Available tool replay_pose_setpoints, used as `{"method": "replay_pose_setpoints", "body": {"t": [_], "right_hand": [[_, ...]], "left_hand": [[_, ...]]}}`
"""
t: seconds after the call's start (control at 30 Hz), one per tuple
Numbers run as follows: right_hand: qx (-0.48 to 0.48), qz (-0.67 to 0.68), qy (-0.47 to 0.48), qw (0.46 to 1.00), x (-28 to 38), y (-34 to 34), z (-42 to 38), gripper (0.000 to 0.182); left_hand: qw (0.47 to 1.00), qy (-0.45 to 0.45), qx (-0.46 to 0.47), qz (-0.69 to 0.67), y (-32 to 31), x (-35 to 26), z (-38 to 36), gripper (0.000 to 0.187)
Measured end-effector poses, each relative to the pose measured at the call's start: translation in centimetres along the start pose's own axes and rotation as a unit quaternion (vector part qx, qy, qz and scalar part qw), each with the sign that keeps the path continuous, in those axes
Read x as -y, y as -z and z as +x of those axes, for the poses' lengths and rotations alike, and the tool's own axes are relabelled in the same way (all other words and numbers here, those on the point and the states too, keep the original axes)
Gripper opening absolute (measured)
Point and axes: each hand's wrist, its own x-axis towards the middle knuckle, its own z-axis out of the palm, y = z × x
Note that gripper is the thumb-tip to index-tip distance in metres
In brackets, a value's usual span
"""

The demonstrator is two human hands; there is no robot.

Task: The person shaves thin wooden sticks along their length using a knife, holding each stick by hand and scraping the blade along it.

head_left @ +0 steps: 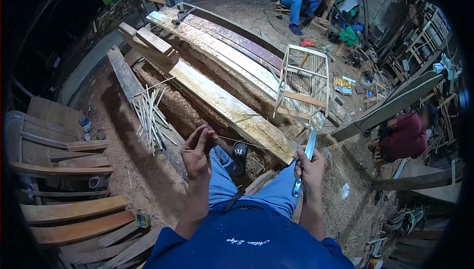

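My left hand (198, 151) is closed, pinching the end of a thin wooden strip (242, 139) that runs right, over the plank, toward my other hand. In my right hand (311, 170) is a knife (310, 143), its shiny blade pointing up and away from me and its handle end showing below the fingers. Just beyond both hands lies a long pale plank (217, 94), with shavings on its surface. A bundle of slender sticks (147, 116) rests on a weathered beam to the left. Past the knife stands a slatted wooden frame (303, 81).
Curved wooden pieces (74, 210) are stacked at the left, with a yellow tape measure (142, 220) beside them. More long boards (222, 47) lie ahead, a hammer (182, 16) on them. One person (298, 0) sits at the back; another (405, 138) is at the right.
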Motion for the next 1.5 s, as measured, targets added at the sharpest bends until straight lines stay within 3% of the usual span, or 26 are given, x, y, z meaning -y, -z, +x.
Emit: {"method": "replay_pose_setpoints", "body": {"t": [0.07,0.53,1.27,1.37,1.5], "right_hand": [[0.022,-0.062,-0.007,0.998,0.1,0.6,-0.1,0.02],[0.123,-0.1,-0.016,0.987,5.1,1.0,1.8,0.022],[0.073,-0.115,0.024,0.99,5.0,-2.6,2.0,0.023],[0.12,-0.155,0.035,0.98,4.8,-2.3,1.8,0.021],[0.07,-0.164,0.046,0.983,4.2,-2.5,2.0,0.027]], "left_hand": [[0.998,-0.028,-0.006,-0.048,-0.3,0.0,0.4,0.021],[0.992,-0.106,0.014,-0.068,-1.8,-1.2,0.8,0.025],[0.99,-0.097,-0.009,-0.103,-0.1,-1.4,1.7,0.022],[0.989,-0.085,-0.014,-0.116,-0.5,-1.7,1.4,0.022],[0.989,-0.076,-0.021,-0.122,-0.8,-1.8,1.1,0.02]]}}
